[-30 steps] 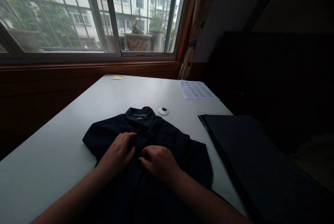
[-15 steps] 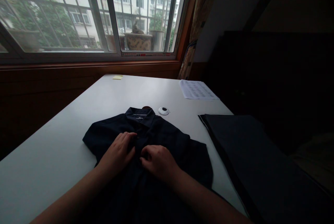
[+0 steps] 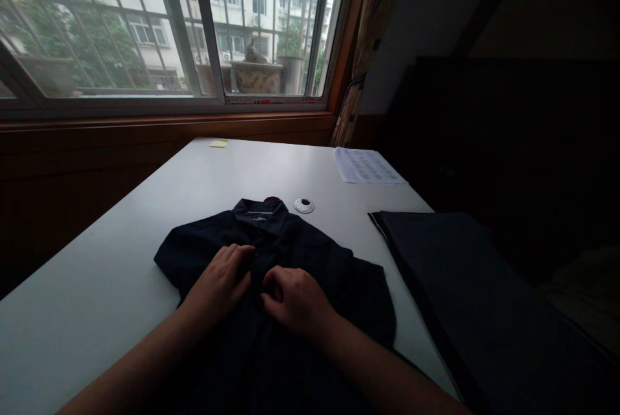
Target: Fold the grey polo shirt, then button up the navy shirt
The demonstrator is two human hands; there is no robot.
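The table (image 3: pixel 121 260) has a pale, smooth top. Bearings are taken from the shirt's middle, 12 o'clock toward the far edge. Hazard: the surface likely offers little grip, so a pull from one side alone could drag the garment askew.

The dark shirt (image 3: pixel 261 337) lies on the near part, running out of view at 6 o'clock. Hazard: dim light on dark fabric hides the front closure, so a crease or uneven edge could pass undetected. Condition: front up, spread out, the collar (image 3: pixel 271 219) at 12 o'clock with pale lettering inside, unreadable; some folds toward 2 o'clock.

A folded dark cloth (image 3: pixel 450 292) rests at 3 o'clock.

The left hand (image 3: pixel 225 276) and right hand (image 3: pixel 296 295) are on the shirt front, apart, fingers bent; whether either pinches fabric cannot be determined.

Printed papers (image 3: pixel 368 166) lie farther out at 1 o'clock; a white ring (image 3: pixel 299 208) just beyond the collar, also at 1; a yellow note (image 3: pixel 217 143) between 11 and 12.
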